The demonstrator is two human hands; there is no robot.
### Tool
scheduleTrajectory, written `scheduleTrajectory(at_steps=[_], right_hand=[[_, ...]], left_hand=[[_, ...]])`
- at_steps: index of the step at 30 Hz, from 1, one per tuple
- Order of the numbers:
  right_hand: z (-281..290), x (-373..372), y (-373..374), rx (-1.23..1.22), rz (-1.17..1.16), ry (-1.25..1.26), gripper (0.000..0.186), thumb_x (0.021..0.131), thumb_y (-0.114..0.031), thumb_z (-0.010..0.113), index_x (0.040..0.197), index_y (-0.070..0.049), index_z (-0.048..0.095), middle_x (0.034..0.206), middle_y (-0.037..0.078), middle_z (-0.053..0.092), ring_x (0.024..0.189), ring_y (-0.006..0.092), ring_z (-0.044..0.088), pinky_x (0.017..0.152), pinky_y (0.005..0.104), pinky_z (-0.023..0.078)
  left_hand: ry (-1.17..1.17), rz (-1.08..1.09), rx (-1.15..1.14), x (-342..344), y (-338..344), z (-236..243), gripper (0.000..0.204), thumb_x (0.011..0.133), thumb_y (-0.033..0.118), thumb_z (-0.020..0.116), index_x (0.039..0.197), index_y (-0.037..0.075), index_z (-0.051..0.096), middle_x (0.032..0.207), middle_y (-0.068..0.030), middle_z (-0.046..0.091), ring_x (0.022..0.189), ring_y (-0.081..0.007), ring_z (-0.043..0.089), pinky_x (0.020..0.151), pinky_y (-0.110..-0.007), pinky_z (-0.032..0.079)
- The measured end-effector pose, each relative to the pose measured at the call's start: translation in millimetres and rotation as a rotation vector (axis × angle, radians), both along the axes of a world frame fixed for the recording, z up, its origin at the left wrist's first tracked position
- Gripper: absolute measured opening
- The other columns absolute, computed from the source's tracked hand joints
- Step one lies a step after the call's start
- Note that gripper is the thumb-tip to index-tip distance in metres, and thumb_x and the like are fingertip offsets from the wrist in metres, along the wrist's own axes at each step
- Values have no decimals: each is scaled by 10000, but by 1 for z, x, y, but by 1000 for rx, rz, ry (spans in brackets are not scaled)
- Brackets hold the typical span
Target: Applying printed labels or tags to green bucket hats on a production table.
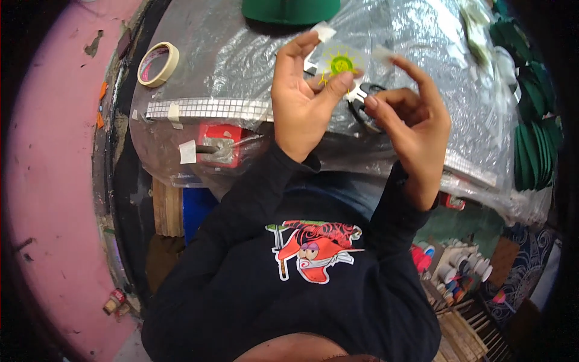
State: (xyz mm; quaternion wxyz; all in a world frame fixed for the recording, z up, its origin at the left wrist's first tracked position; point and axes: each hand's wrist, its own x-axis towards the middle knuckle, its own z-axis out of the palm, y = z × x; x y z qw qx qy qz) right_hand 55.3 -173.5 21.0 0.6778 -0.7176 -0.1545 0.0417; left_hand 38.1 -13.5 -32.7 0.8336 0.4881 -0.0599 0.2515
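Raised over the table, my left hand pinches a small clear film with a yellow-green sun emblem between thumb and fingers. A torn piece of masking tape is at its index fingertip. My right hand is to the right of the film, thumb and index finger apart, the index stretched upward. At that fingertip is another pale, blurred piece, seemingly tape. Black-handled scissors lie on the table behind the hands, partly hidden by the right thumb.
Clear plastic sheeting covers the table. A masking tape roll lies at left, near a white gridded strip. A dark green rounded object sits at the far edge. Stacked green pieces are at right; thread spools are below.
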Motion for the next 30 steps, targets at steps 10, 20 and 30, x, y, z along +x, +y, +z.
scheduleTrajectory(at_steps=[10,20,30], right_hand=[[-8,9,-7,-46,74,-143,548,929,-12,680,1404,-1,407,916,71,687,823,116,654,711,232,482],[-15,11,-10,-9,-33,-168,147,898,-120,773,966,-8,707,862,14,705,770,73,639,694,222,495],[4,30,-22,-456,160,-358,202,859,-187,786,863,5,723,754,50,691,655,85,611,592,249,469]], left_hand=[[1,-53,89,2,1,-6,667,841,-93,753,1400,0,400,1380,-189,461,1183,-262,619,950,-345,600],[-14,14,85,1,-1,-5,626,853,-116,722,1386,4,418,1394,-168,478,1195,-250,611,927,-338,611],[88,-109,96,0,-2,-1,697,858,-127,710,1447,-30,349,1404,-170,429,1280,-217,516,1025,-321,524]])
